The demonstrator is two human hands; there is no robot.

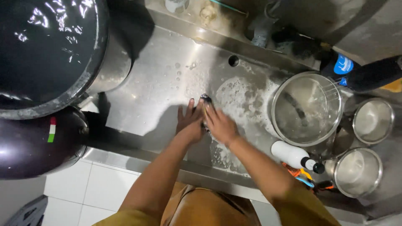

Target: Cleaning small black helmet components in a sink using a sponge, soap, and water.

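Observation:
Both my hands are down in a stainless steel sink (159, 83), pressed together over a small dark object (205, 98) whose tip shows above my fingers. My left hand (189, 121) lies flat with fingers spread, touching the object's left side. My right hand (219, 123) covers it from the right, fingers curled over it. What the object is cannot be told; most of it is hidden between the hands. Soap foam (240, 94) spreads over the sink floor just right of my hands.
A big dark pot of water (46, 50) stands at the left above a dark round vessel (33, 144). Right of the foam sit a large steel bowl (306, 109), two smaller steel bowls (372, 121) (358, 171), a white bottle (295, 155) and a dark bottle (360, 73).

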